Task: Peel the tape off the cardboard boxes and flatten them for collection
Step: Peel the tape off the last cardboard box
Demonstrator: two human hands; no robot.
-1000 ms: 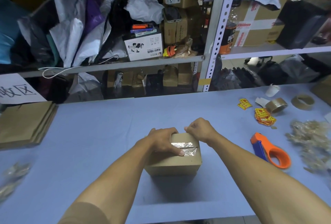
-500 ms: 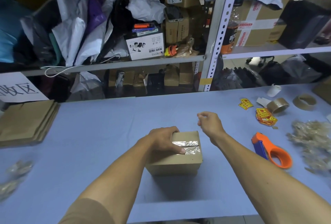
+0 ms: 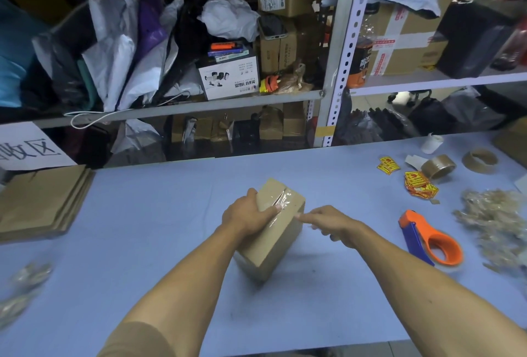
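Note:
A small brown cardboard box stands on the blue table, turned at an angle to me. Clear tape runs wrinkled along its top seam. My left hand grips the box from the left, thumb on the far side and fingers laid over the taped top. My right hand is just right of the box, its index finger stretched out and touching the top right edge, the other fingers loosely curled. I see nothing held in it.
An orange and blue tape dispenser lies to the right, with a heap of peeled tape beyond it. Two tape rolls and red-yellow stickers sit far right. Flattened cardboard is stacked at the left. Cluttered metal shelves rise behind the table.
The box has been turned from square-on to an angle under my left hand. My right hand left the far top edge, lifted, then came down to the box's right edge.

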